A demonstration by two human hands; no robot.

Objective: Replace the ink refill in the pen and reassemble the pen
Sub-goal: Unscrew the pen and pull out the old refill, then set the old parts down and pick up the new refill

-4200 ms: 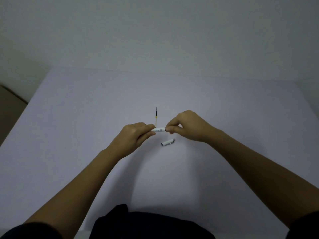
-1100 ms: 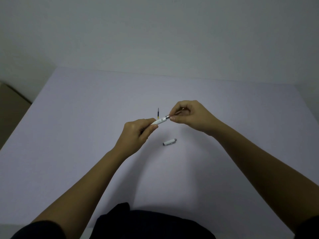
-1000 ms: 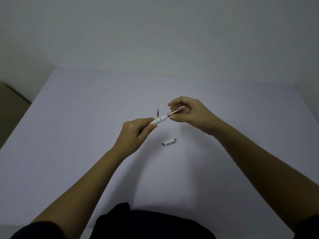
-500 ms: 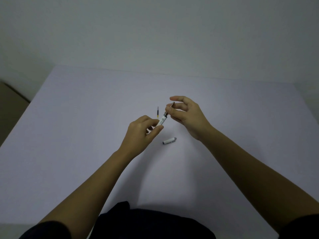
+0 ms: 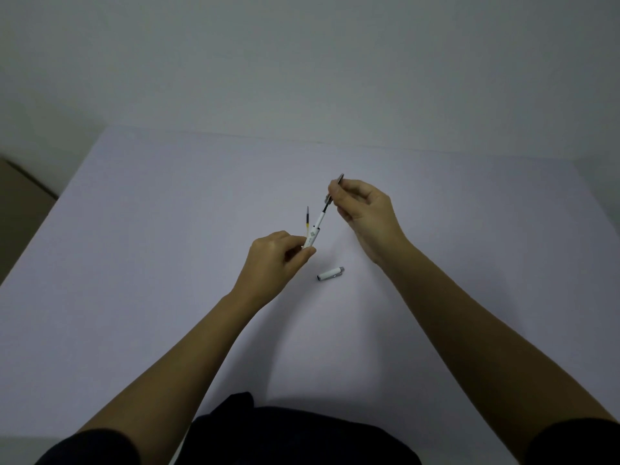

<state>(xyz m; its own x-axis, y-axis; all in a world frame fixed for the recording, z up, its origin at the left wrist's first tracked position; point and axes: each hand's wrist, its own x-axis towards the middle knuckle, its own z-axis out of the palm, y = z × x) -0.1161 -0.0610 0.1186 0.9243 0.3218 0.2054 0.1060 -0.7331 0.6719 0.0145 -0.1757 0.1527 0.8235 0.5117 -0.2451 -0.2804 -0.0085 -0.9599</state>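
My left hand (image 5: 273, 261) grips the lower end of a white pen barrel (image 5: 314, 231), which points up and away to the right. My right hand (image 5: 364, 209) pinches a thin refill with a metal tip piece (image 5: 330, 198); its dark shaft shows partly drawn out of the barrel's upper end. A spare refill (image 5: 307, 220), dark at the far end and yellow nearer me, lies on the table just left of the barrel. The white pen cap (image 5: 330, 273) with a silver end lies on the table in front of my hands.
The work surface is a pale lilac table (image 5: 167, 229) against a plain wall. Its left edge (image 5: 43, 213) drops off toward a brownish floor. My dark clothing (image 5: 302, 431) shows at the bottom.
The barrel has swung from level to pointing up and away. My right hand has pulled back from the barrel, drawing the tip piece and refill shaft out of it.
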